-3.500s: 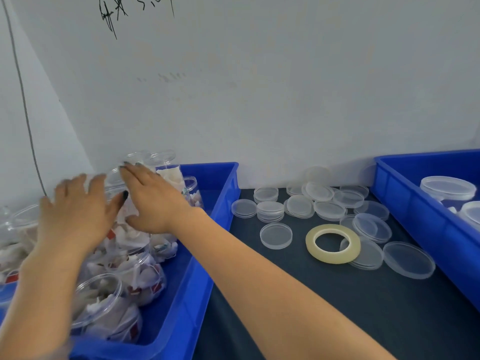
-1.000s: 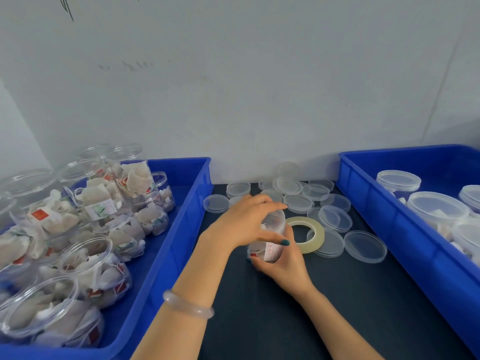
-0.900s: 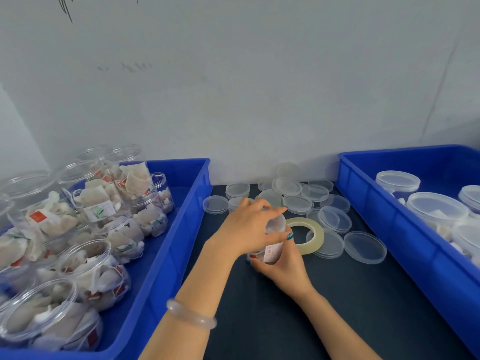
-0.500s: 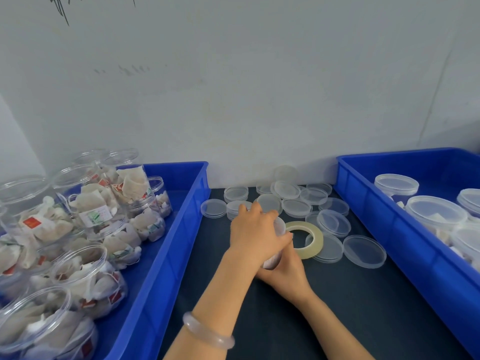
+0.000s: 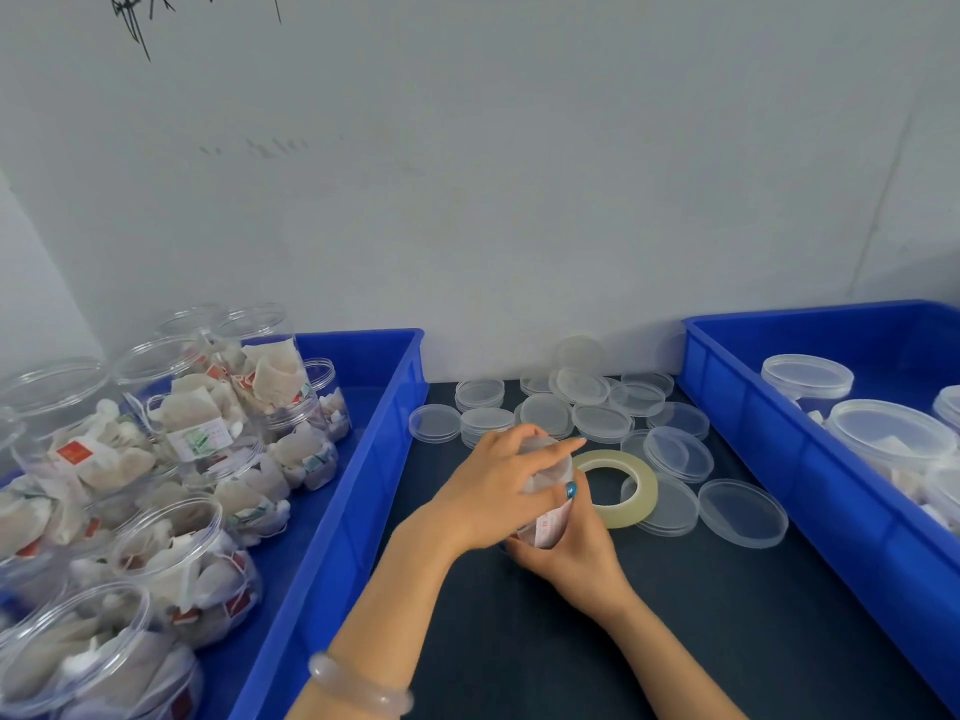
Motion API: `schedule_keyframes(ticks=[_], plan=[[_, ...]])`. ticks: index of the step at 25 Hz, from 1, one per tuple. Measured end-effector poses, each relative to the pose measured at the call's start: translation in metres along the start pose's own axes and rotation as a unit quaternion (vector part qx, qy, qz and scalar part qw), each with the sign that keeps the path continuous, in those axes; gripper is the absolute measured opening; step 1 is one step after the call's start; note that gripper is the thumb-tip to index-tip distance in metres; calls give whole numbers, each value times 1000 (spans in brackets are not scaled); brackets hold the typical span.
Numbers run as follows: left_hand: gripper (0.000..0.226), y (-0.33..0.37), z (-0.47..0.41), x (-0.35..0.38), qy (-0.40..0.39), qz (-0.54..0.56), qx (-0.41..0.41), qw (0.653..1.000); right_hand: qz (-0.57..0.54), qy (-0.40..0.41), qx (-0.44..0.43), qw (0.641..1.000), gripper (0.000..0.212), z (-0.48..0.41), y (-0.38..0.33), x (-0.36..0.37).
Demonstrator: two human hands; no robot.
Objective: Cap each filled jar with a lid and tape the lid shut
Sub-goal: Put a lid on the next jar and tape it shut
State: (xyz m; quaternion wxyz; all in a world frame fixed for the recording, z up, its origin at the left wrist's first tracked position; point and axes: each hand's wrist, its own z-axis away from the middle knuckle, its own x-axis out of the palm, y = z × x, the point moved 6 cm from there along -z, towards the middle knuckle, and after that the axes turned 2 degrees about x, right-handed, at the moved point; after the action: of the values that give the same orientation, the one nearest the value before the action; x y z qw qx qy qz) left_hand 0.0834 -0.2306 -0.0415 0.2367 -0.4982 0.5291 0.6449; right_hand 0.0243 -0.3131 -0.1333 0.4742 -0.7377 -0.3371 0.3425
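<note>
Left hand curled on top, right hand cupped beneath

A small filled jar is held over the dark desk by both hands. The left hand, a pale bracelet on its wrist, curls over the jar's top, and the right hand wraps its lower side. A tape roll lies flat just beside them among loose clear lids. The left bin holds open jars, and the right bin holds capped jars.
</note>
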Motion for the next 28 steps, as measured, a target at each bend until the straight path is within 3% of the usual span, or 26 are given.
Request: schedule_keyframes(ticks=[3,7,10,15,20,24,28], plan=[[54,7,1,7,35,-103,-66,992,39,21,0,999,71,4,-5,4],[61,17,2,15,121,-225,-195,947,136,66,8,988,47,12,-11,7],[56,17,-1,17,150,-163,-125,967,148,68,-18,986,44,11,-17,4],[34,3,3,4,109,56,15,992,-9,-21,-19,1000,67,7,-17,-8],[38,-6,6,0,18,226,18,974,-85,-152,64,983,65,14,-16,-11],[33,-6,9,3,22,263,28,964,-103,-180,94,974,69,16,-17,-11],[28,2,9,-1,32,184,45,981,-99,-197,111,969,71,17,-14,-10]])
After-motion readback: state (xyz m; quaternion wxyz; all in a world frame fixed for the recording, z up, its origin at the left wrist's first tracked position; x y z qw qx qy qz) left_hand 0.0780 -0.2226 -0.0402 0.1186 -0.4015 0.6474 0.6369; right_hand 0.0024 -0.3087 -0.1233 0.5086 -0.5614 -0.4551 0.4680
